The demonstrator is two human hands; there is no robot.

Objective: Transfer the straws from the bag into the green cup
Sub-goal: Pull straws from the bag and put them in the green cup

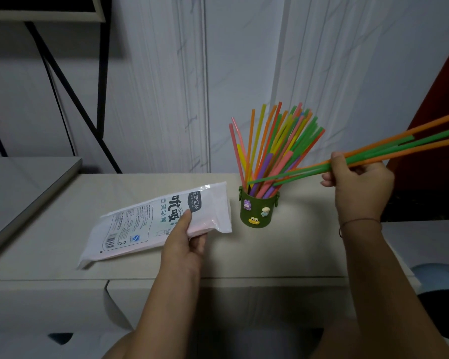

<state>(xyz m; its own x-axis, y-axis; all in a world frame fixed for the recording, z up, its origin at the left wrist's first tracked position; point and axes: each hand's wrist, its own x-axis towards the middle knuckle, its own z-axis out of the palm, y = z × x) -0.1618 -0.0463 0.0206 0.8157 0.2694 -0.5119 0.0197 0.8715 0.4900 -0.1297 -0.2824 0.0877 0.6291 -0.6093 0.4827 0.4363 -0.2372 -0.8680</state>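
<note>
Both of my forearms reach up from the bottom edge over the pale tabletop (283, 255). My left hand (184, 244) grips the white printed straw bag (151, 224) by its near edge, thumb pressed on top and fingers curled underneath. The bag lies flat and slanted on the table, its far end just beside the green cup (258, 209), and a pinkish tint shows through the plastic.

My right hand (360, 187), a thin cord bracelet (360, 221) on its wrist, is raised to the right of the cup and clasps a small bundle of orange and green straws (399, 149). They lie almost level. Their long ends run off the right edge, and their short ends point left over the cup's mouth, among the straws already there; whether they touch the rim I cannot tell.

The cup stands upright on the table, with little figures stuck to its side. A fan of colourful straws (275, 143) leans out of it in pink, yellow, orange, green and purple. Behind are a white panelled wall and, on the left, a black metal frame (70, 94).
</note>
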